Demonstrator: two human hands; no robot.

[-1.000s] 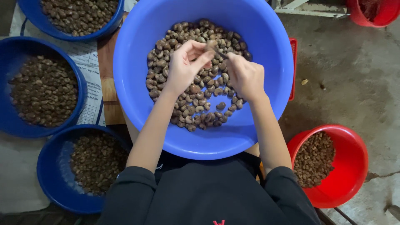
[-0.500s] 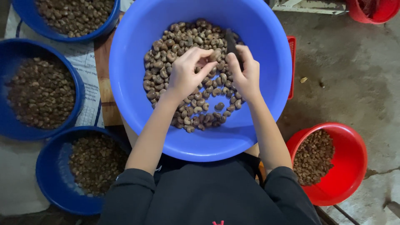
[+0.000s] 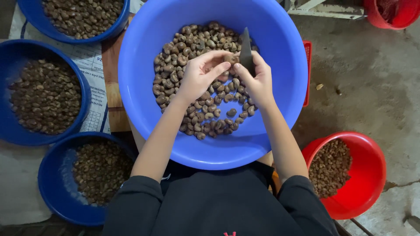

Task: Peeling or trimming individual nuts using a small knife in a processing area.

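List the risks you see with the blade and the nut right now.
The small knife in the right hand sits right beside the left hand fingers pinching one nut; a slip could cut them. A dropped nut would likely vanish among the others in the blue basin.

- One head-worn view is given, looking almost straight down from above the hands (image 3: pixel 227 76).
- The hands are seen close, mid-frame, over a large blue basin (image 3: pixel 280 109).
- Smaller bowls are cut off at the frame edges.
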